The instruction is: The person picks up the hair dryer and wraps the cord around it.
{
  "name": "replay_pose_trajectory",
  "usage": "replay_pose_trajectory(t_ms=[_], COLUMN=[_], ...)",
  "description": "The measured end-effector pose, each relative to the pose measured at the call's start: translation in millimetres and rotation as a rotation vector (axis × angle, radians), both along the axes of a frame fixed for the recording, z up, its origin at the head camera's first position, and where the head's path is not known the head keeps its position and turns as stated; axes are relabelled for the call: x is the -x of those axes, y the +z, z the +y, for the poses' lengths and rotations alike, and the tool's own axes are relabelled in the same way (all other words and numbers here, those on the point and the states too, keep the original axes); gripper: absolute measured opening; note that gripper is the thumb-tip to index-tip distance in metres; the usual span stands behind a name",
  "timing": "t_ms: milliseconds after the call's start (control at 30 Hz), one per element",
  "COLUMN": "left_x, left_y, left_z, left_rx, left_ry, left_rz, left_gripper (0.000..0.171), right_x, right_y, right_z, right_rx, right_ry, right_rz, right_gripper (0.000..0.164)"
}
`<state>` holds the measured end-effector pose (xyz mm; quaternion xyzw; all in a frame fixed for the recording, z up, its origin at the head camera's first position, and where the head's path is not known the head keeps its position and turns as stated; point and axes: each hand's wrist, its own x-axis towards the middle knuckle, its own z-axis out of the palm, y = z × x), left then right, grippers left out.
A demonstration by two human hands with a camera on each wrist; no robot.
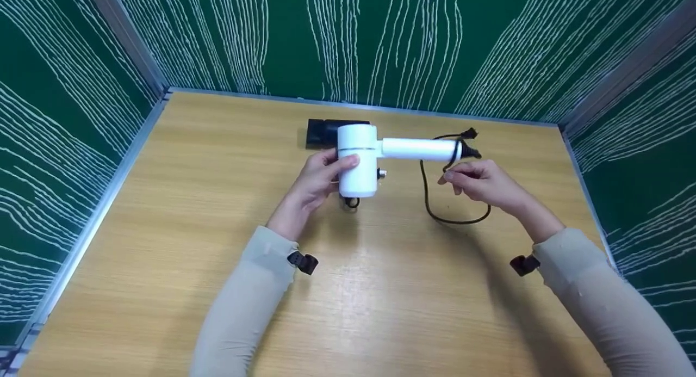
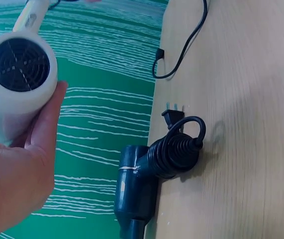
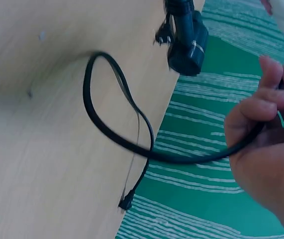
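Observation:
My left hand (image 1: 318, 181) grips the barrel of a white hair dryer (image 1: 358, 170), raised over the table with its handle pointing right. In the left wrist view the dark round grille (image 2: 20, 64) of the dryer faces the camera. The black power cord (image 1: 427, 197) passes around the handle's end. My right hand (image 1: 484, 184) pinches this cord just below the handle's tip. In the right wrist view the cord (image 3: 94, 117) hangs in a loop from the fingers, and its plug (image 3: 127, 201) lies near the table's back edge.
A black hair dryer (image 1: 321, 133) lies at the back of the wooden table (image 1: 348, 311), partly hidden behind the white one. Its own cord is wound round its handle (image 2: 174, 154), with the plug (image 2: 173, 117) beside it. Green walls (image 1: 293, 39) with white lines enclose the table.

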<state>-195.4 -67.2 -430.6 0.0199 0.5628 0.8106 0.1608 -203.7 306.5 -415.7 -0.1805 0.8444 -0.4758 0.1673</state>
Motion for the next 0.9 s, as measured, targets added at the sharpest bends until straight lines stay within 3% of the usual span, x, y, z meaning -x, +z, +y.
replay_pose_trajectory(t_ms=[167, 400, 600, 900], left_x=[-0.5, -2.4, -1.9, 2.8], left_y=[-3.5, -7.4, -6.9, -6.5], left_z=[-7, -14, -15, -12], left_rx=[0.044, 0.120, 0.179, 0.224], left_ry=[-0.094, -0.162, -0.150, -0.059], left_rz=[0.038, 0.089, 0.082, 0.014], left_gripper=[0.050, 0.050, 0.049, 0.052], right_x=[8.4, 19.8, 24.4, 25.1], right_y=[12.6, 33.9, 57.4, 85.2], right_z=[8, 7, -7, -32], right_rx=[-0.025, -0.137, -0.234, -0.392], right_ry=[0.002, 0.092, 0.101, 0.081], right_rz=[-0.148, -0.023, 0.061, 0.113], right_gripper=[0.028, 0.021, 0.028, 0.032])
